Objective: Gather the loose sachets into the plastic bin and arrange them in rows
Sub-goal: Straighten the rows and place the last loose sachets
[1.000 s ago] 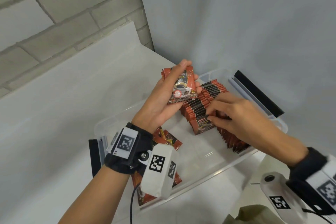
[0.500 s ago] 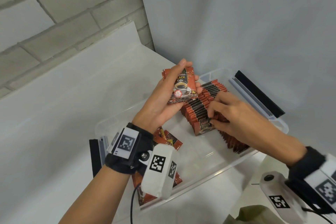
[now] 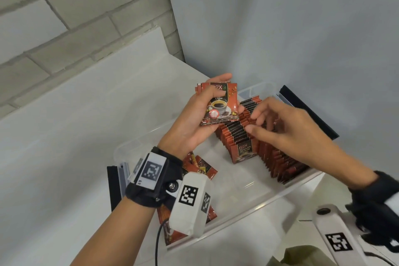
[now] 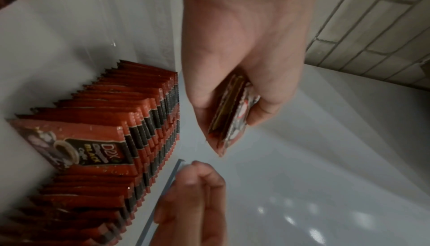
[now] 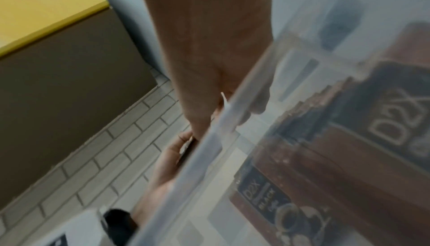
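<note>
Plastic bin (image 3: pixel 248 211), clear, centre frame on white worktop (image 3: pixel 64 136). Standing rows of sachets (image 3: pixel 244 134) fill its right half; loose sachets (image 3: pixel 200 166) lie lower left. Left hand (image 3: pixel 194 123) grips a small sachet stack (image 3: pixel 220 103) above the bin. Right hand (image 3: pixel 287 127) over the rows, fingers relaxed, grasping nothing.

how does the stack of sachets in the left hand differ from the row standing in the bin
The stack is a few sachets held above the bin in the left hand, printed front facing the head camera. The row is far longer and rests on the bin floor, its sachets leaning one behind another so mostly top edges show. Both are the same red D2X black coffee sachets.
</note>
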